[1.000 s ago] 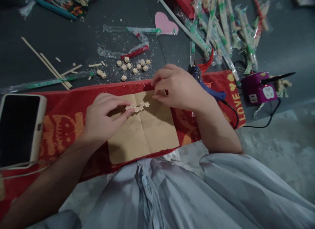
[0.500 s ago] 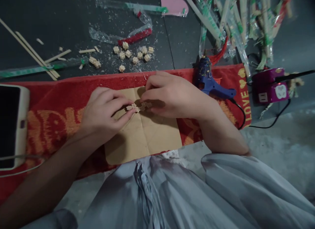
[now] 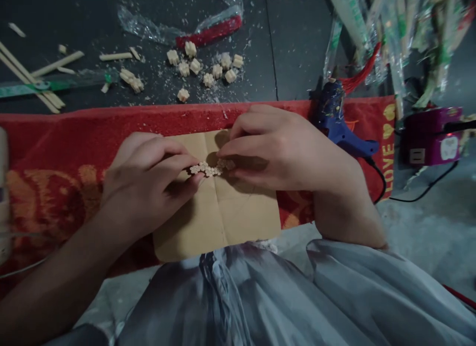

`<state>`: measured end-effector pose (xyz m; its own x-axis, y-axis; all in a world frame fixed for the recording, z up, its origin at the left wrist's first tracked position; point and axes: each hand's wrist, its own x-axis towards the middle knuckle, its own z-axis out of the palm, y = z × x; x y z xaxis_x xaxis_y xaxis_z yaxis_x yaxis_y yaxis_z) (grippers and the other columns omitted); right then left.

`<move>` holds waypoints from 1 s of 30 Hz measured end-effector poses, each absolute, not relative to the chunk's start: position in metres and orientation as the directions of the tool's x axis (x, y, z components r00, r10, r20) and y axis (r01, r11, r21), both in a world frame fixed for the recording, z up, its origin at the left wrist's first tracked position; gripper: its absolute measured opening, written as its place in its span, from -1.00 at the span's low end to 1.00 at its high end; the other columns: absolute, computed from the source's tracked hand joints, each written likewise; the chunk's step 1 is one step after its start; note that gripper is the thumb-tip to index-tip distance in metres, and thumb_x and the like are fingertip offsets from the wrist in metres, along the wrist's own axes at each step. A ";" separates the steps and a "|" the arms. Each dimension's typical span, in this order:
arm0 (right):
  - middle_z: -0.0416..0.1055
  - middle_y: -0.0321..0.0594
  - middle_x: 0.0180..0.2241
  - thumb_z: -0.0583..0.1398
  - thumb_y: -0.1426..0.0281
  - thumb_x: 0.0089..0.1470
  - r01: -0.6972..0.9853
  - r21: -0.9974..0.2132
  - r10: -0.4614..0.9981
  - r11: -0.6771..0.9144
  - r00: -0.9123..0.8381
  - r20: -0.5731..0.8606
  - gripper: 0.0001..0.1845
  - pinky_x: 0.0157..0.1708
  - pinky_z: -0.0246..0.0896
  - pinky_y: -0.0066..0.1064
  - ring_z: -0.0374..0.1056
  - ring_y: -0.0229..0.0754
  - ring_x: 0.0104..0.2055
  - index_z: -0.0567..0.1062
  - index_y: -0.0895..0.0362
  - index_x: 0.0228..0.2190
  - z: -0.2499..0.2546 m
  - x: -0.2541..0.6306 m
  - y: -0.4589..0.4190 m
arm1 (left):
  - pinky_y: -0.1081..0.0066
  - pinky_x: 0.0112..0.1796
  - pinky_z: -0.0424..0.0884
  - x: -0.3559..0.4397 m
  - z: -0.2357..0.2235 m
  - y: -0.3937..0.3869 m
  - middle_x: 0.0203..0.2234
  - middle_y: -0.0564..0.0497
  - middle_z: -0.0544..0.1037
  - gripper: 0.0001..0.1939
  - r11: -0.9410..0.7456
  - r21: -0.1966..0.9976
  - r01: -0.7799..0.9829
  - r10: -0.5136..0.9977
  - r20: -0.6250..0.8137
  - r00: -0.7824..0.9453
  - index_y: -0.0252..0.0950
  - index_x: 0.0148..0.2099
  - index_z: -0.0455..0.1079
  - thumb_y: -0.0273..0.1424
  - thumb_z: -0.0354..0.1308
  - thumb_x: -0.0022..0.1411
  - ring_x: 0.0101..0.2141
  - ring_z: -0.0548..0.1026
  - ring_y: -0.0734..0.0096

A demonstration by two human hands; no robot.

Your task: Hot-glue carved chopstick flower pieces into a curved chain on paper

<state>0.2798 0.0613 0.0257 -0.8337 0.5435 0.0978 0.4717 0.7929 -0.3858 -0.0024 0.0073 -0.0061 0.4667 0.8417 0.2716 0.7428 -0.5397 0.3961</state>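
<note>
A short row of pale flower-shaped pieces, joined or touching end to end, lies over the brown cardboard sheet. My left hand pinches the row's left end between thumb and fingers. At the right end, my right hand is closed with thumb and forefinger on another of the pieces, partly covered by the fingers. Whether the pieces are glued together cannot be made out. Beyond the cardboard, several loose flower-shaped pieces stand on the dark table.
The cardboard rests on a red towel. A blue glue gun lies right of my right hand, its cord running near a purple power socket. Thin sticks lie far left; wrapped bundles lie far right.
The camera view has shifted, so the table things sit higher and farther outward. My left fingers have slid slightly toward the row's left end, uncovering more of it. Both hands keep their pinch.
</note>
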 end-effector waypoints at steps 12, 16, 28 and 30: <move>0.64 -0.16 -0.18 0.11 0.30 0.64 0.455 -0.316 0.500 0.833 -0.863 0.075 -0.57 -0.07 0.48 -0.18 0.52 -0.08 -0.12 0.68 0.14 -0.24 0.034 0.283 0.061 | 0.13 0.02 0.60 -0.002 -0.002 0.002 -0.11 0.08 0.74 -0.94 -0.615 0.324 0.719 0.785 0.338 0.519 -0.10 0.07 0.53 -0.32 0.34 0.63 -0.05 0.66 0.10; 0.61 -0.21 -0.20 0.13 0.31 0.63 0.476 -0.344 0.518 0.809 -0.854 0.036 -0.57 -0.08 0.43 -0.20 0.50 -0.13 -0.13 0.61 0.08 -0.32 0.033 0.283 0.060 | 0.12 -0.02 0.61 -0.002 0.000 0.003 -0.11 0.10 0.75 -0.91 -0.633 0.308 0.711 0.771 0.341 0.538 -0.11 0.08 0.52 -0.32 0.35 0.62 -0.10 0.65 0.13; 0.59 -0.25 -0.24 0.13 0.35 0.64 0.448 -0.289 0.484 0.846 -0.873 0.063 -0.56 -0.13 0.32 -0.21 0.43 -0.17 -0.19 0.63 0.11 -0.32 0.034 0.283 0.061 | 0.08 -0.02 0.63 -0.004 0.002 0.001 -0.10 0.16 0.77 -0.78 -0.617 0.346 0.707 0.785 0.333 0.523 0.00 0.09 0.56 -0.43 0.37 0.51 -0.11 0.68 0.13; 0.59 -0.25 -0.24 0.14 0.36 0.63 0.446 -0.280 0.478 0.850 -0.876 0.058 -0.59 -0.13 0.31 -0.19 0.42 -0.17 -0.19 0.64 0.11 -0.30 0.035 0.283 0.060 | 0.09 -0.03 0.64 -0.006 0.003 0.004 -0.09 0.15 0.76 -0.81 -0.639 0.338 0.691 0.769 0.325 0.551 -0.03 0.10 0.56 -0.41 0.38 0.52 -0.10 0.68 0.15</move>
<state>0.2831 0.0603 0.0346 -0.8763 0.4783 0.0578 0.4457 0.8504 -0.2795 -0.0064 0.0036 0.0027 0.5511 0.7685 0.3251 0.6913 -0.6387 0.3380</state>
